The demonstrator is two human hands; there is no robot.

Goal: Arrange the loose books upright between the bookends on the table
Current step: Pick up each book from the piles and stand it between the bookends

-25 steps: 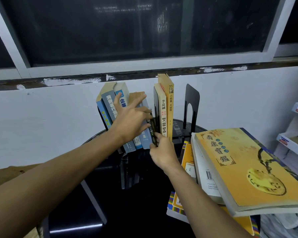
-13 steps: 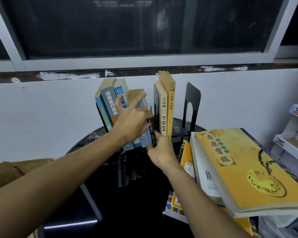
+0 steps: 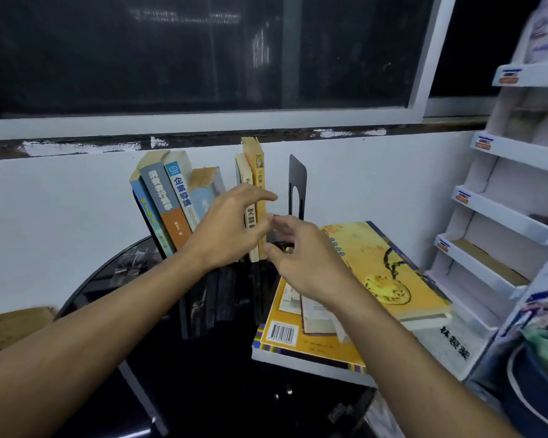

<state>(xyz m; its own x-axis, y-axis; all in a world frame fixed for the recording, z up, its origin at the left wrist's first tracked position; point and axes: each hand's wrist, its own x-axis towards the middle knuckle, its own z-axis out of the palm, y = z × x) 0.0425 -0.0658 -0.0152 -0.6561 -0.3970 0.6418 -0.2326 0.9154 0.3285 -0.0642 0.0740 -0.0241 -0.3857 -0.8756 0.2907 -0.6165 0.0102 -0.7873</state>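
Observation:
Several books (image 3: 168, 197) lean to the left against a black bookend (image 3: 140, 206) at the back of the round black table (image 3: 114, 279). Two cream and yellow books (image 3: 254, 181) stand upright beside them. The other black bookend (image 3: 298, 184) stands apart on their right, with a gap between. My left hand (image 3: 231, 226) hovers in front of the row, fingers loosely curved, holding nothing. Just right of it, my right hand (image 3: 301, 260) is also held loose and holds nothing. A big yellow book (image 3: 389, 263) tops a flat stack with an orange book (image 3: 282, 330) and a white book (image 3: 450, 343) beneath.
A white wall and a dark window run behind the table. A white tiered display rack (image 3: 500, 210) stands close on the right. A blue bin (image 3: 535, 390) sits at the lower right, and a brown cardboard piece (image 3: 10, 327) lies at the left.
Both hands have let go of the books and drawn back slightly, moving to the right. The leaning books stay tilted. The view has swung to the right.

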